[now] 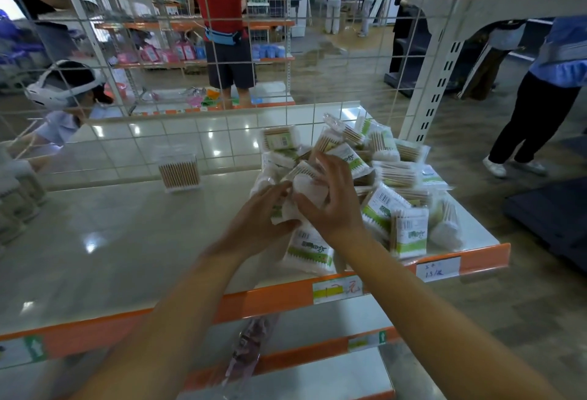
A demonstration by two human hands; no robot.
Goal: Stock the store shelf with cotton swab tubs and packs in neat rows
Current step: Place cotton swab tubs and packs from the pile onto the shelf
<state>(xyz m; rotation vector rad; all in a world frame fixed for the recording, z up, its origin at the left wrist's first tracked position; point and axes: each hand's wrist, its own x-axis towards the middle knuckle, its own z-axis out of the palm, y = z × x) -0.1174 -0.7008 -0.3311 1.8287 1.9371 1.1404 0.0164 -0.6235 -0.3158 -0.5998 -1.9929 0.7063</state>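
Cotton swab packs [394,206] lie heaped at the shelf's [111,241] right end. Both hands grasp one pack [306,191] atop the heap, left hand [257,223] beneath, right hand [333,199] clasping over. One clear tub [178,168] stands upright, well apart, leftward.

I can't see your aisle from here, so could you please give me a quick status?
Both hands, left and right, gripping swab packs. Pile unsorted at shelf's right end. One tub standing alone. Nothing blocking.
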